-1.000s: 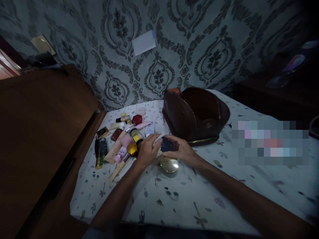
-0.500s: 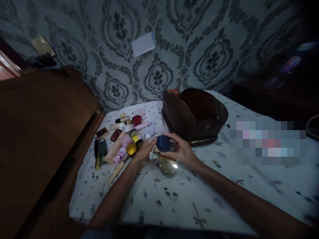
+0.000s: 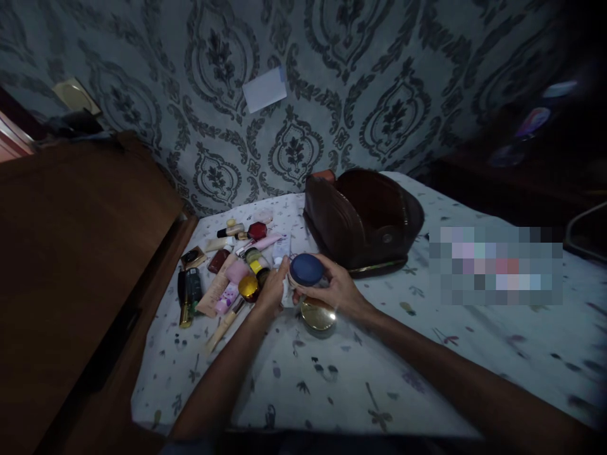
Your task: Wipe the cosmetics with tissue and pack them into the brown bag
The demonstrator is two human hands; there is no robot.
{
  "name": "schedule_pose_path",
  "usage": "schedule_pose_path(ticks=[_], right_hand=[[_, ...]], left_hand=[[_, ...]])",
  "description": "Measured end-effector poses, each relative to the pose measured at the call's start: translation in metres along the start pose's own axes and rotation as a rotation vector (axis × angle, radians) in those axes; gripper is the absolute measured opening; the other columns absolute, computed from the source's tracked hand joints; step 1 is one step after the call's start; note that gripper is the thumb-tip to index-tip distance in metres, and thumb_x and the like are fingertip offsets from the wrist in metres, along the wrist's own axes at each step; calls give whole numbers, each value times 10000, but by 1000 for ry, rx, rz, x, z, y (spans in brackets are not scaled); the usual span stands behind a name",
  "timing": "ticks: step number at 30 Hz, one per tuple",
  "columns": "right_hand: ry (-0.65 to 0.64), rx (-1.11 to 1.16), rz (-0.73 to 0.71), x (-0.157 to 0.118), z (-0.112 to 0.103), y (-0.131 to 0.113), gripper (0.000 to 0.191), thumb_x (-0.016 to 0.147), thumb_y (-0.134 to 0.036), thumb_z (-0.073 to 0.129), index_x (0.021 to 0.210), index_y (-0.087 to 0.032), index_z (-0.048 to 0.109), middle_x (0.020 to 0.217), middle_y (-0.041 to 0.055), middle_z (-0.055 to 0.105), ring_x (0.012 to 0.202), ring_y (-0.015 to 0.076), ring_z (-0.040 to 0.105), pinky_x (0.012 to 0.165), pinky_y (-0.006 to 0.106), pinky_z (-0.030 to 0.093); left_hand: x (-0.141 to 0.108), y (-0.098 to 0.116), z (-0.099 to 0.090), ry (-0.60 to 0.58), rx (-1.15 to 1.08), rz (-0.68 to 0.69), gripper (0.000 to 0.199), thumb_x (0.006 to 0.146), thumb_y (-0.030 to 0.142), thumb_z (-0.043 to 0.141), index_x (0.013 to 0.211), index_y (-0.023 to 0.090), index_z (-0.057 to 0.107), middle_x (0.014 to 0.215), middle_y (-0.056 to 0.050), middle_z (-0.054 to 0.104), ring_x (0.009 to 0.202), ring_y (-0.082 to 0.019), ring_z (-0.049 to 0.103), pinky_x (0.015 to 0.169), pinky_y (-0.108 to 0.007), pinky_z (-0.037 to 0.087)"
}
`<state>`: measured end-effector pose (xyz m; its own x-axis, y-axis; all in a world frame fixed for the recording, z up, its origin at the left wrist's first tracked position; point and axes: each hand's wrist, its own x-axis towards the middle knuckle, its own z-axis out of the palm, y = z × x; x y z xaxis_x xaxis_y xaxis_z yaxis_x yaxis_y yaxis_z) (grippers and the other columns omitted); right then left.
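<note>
My right hand [image 3: 345, 292] grips a round jar with a blue lid [image 3: 306, 270], fingers around its side and the lid facing up. On the jar's left, my left hand [image 3: 271, 293] is closed on a crumpled white cloth or tissue [image 3: 286, 296], pressed near the jar's side. Just below the hands stands a jar with a shiny gold lid [image 3: 317, 315]. Left of my left hand lie several cosmetics, among them a gold-capped jar [image 3: 249, 288], a pink tube [image 3: 265, 242] and a dark red bottle [image 3: 257, 230].
A brown leather bag [image 3: 332, 218] stands wide open behind my right hand. The surface carries a white patterned cloth [image 3: 303, 392]. Brown wooden furniture [image 3: 80, 253] borders the left side, and a papered wall rises behind. A bottle [image 3: 533, 120] stands at the far right.
The blue-lidded jar has tipped so that its lid faces up more, and its pale side shows below. Both hands stay around it. The whole view has shifted slightly.
</note>
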<state>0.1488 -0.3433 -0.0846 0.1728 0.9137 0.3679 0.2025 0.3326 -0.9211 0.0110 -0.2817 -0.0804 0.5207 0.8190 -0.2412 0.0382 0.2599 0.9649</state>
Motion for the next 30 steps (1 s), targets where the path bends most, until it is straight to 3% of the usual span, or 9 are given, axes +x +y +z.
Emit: schedule_pose_path(ticks=[5, 9, 13, 16, 21, 25, 30], right_hand=[[49, -110, -27, 1, 1, -1, 502, 652, -391, 782, 1080, -188, 619, 1018, 72, 680, 941, 247, 639, 883, 375, 499], [43, -227, -68, 5, -1, -5, 462, 634, -340, 765, 1051, -190, 633, 983, 72, 654, 912, 248, 623, 846, 367, 489], [19, -308, -75, 8, -2, -6, 358, 589, -242, 714, 936, -192, 641, 887, 46, 626, 821, 221, 590, 784, 341, 481], [53, -314, -21, 8, -3, -6, 227, 572, -238, 688, 771, -191, 590, 796, 21, 595, 745, 190, 541, 726, 324, 459], [20, 96, 199, 9, -5, -6, 312, 505, -195, 708, 794, -170, 595, 730, -14, 593, 698, 159, 508, 662, 293, 439], [-27, 240, 177, 10, -10, -14, 322, 548, -259, 717, 837, -188, 597, 802, 3, 648, 775, 181, 578, 698, 292, 486], [0, 522, 191, 9, -20, -36, 472, 612, -390, 788, 986, -186, 585, 922, 12, 655, 847, 158, 613, 777, 272, 498]], left_hand=[[-5, 3, -3, 272, 412, 484, 585, 885, 733, 361, 704, 200, 517, 675, -1, 552, 665, -153, 513, 660, -274, 434], [-12, 7, 1, 347, 561, 659, 555, 966, 633, 270, 820, 189, 569, 856, -57, 592, 853, -194, 554, 838, -318, 448], [-19, 12, 5, 264, 718, 820, 463, 1028, 448, 273, 1137, 164, 623, 1107, -118, 631, 1077, -214, 566, 982, -362, 429], [-23, 15, 5, 194, 892, 961, 396, 1032, 347, 321, 1235, 176, 614, 1203, -111, 645, 1147, -217, 543, 1030, -401, 422], [-26, 16, 3, 85, 1035, 1229, 296, 990, 228, 451, 1210, 165, 638, 1231, -103, 673, 1227, -238, 501, 1022, -440, 461], [-33, 23, 5, 83, 935, 1311, 262, 974, 161, 458, 1145, 181, 655, 1210, -105, 682, 1233, -235, 526, 997, -447, 486], [-39, 31, 10, 213, 768, 1213, 272, 989, 184, 434, 1167, 203, 639, 1228, -106, 665, 1191, -212, 589, 1004, -404, 483]])
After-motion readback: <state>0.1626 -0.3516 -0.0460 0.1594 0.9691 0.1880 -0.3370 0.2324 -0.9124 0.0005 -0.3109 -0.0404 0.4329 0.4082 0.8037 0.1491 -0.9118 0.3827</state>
